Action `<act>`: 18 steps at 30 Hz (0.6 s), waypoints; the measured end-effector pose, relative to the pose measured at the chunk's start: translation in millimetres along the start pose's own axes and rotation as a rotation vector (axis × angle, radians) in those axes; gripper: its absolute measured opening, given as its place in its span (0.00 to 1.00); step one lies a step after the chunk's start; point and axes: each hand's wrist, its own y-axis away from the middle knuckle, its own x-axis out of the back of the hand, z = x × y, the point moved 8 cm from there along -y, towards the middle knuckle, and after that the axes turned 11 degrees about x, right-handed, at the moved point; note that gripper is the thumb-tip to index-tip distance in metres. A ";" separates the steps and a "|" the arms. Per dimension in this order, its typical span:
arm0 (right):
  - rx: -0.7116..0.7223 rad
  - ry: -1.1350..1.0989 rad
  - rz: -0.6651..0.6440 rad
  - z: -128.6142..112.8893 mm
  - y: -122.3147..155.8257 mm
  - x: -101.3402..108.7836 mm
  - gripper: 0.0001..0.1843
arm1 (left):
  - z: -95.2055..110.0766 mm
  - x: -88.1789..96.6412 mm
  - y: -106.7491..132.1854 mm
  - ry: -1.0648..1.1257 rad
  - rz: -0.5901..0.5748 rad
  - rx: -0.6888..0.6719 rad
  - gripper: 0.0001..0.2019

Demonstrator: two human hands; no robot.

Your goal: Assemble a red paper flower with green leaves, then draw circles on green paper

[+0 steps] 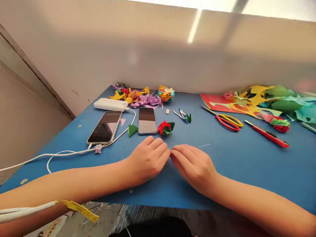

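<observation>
My left hand (149, 158) and my right hand (194, 166) meet fingertip to fingertip low over the blue table. Both have their fingers curled and pressed together, backs turned up. Whatever they pinch is hidden behind the fingers. Just beyond them lies a red paper flower (164, 127) with green paper leaves. A dark phone (147, 121) lies behind my left hand, with a folded green paper piece (132, 130) beside it. Past my right hand is a thin whitish strand (204, 145) on the tabletop.
On the left are a second phone (105, 127), a white power bank (111, 104) and white cables. Crumpled paper flowers (148, 99) line the wall. Yellow-red scissors (228, 122), a red craft knife (268, 134), a compass (182, 115), an eraser (167, 112) and cut coloured paper (222, 102) lie farther back.
</observation>
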 end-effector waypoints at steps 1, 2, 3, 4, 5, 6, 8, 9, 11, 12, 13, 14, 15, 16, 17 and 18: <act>-0.002 -0.003 0.000 0.1 0.1 0.5 0.03 | -0.2 1.0 -0.1 -0.004 0.007 0.001 0.09; -0.004 -0.006 0.001 0.3 0.3 1.0 0.03 | -0.3 1.9 -0.1 -0.008 0.014 0.001 0.09; -0.007 -0.010 0.002 0.6 0.3 1.4 0.03 | -0.2 2.7 0.0 -0.011 0.021 0.000 0.09; -0.010 -0.013 0.004 0.9 0.3 1.7 0.03 | 0.0 3.3 0.2 -0.014 0.028 -0.001 0.09; -0.015 -0.018 0.007 1.5 0.2 1.9 0.03 | 0.5 3.8 0.5 -0.017 0.035 -0.005 0.09; -0.019 -0.023 0.010 1.9 0.0 1.9 0.03 | 1.0 4.3 0.8 -0.019 0.043 -0.009 0.09; -0.022 -0.026 0.015 2.1 -0.6 1.8 0.03 | 1.8 5.2 1.4 -0.023 0.055 -0.012 0.09; -0.021 -0.023 0.013 1.8 -0.8 1.5 0.03 | 2.1 5.8 1.6 -0.025 0.060 -0.014 0.09; -0.015 -0.012 0.004 0.7 -0.8 0.4 0.03 | 2.9 7.4 1.7 -0.030 0.068 -0.022 0.09; -0.011 -0.004 -0.002 0.2 -0.5 -0.2 0.04 | 3.6 8.3 1.8 -0.034 0.071 -0.032 0.09; -0.010 0.006 -0.008 -0.2 -0.1 -0.9 0.04 | 4.4 9.5 1.9 -0.037 0.075 -0.044 0.09; -0.007 0.015 -0.013 -0.5 0.2 -1.7 0.04 | 5.2 10.8 2.0 -0.041 0.083 -0.056 0.09; -0.005 0.024 -0.017 -0.8 0.5 -2.5 0.05 | 5.9 11.9 2.2 -0.045 0.092 -0.066 0.08; 0.001 0.035 -0.023 -1.2 0.5 -3.3 0.05 | 6.4 12.5 2.4 -0.049 0.099 -0.074 0.08; 0.009 0.047 -0.030 -1.9 0.2 -4.0 0.06 | 6.7 12.7 2.7 -0.050 0.105 -0.079 0.08; 0.020 0.060 -0.037 -2.8 -0.4 -4.3 0.06 | 6.8 12.7 3.0 -0.047 0.110 -0.079 0.08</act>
